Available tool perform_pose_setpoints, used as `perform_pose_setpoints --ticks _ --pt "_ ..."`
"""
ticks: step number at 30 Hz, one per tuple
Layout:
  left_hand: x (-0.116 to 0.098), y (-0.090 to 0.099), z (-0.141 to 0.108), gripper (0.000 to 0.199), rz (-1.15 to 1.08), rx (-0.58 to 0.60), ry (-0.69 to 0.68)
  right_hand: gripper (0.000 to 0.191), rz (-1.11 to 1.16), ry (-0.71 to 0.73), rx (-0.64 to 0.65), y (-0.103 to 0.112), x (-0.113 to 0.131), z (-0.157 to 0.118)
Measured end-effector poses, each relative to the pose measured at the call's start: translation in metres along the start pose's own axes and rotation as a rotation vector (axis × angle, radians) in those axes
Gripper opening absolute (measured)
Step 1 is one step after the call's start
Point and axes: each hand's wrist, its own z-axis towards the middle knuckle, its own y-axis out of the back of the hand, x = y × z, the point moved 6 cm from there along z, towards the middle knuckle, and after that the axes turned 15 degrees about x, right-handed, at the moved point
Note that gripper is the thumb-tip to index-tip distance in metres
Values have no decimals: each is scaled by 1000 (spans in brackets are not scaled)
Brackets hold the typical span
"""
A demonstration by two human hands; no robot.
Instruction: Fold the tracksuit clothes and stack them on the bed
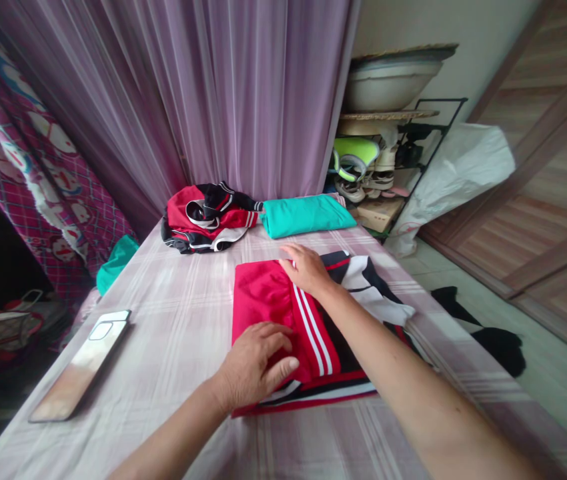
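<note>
A red, black and white jacket (pixel 263 287) lies partly folded on the cloth-covered table in front of me. Its red part has two white stripes, while black and white parts spread out to the right. My left hand (pixel 258 360) rests on the near left of the red fabric, fingers slightly bent and apart. Farther away, my right hand (pixel 308 268) touches the far edge of the red part, its fingers stretched out to the left. Neither hand grips the fabric.
Behind the jacket are a crumpled red and black garment (pixel 208 220) and a folded teal cloth (pixel 308 215). A phone (pixel 83 367) lies at the left on the table (pixel 173 360). Beyond the right edge stand a shoe rack (pixel 421 170) and a white plastic bag (pixel 463 173).
</note>
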Motion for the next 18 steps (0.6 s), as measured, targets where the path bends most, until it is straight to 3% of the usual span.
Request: perform_pose_setpoints --ticks 3,7,12,16,18 --pt "13 -6 4 51 129 -40 79 47 -93 -43 155 -33 11 -13" --pt "18 -37 12 62 234 160 62 52 -123 -132 271 -63 0 -22" --pt "21 -45 15 67 230 207 97 54 -124 -140 375 -53 1 -17" --pt "18 -41 15 64 201 170 81 53 -139 -188 246 -38 5 -23" --pt "17 -38 13 62 187 136 68 53 -137 -223 234 -42 1 -30"
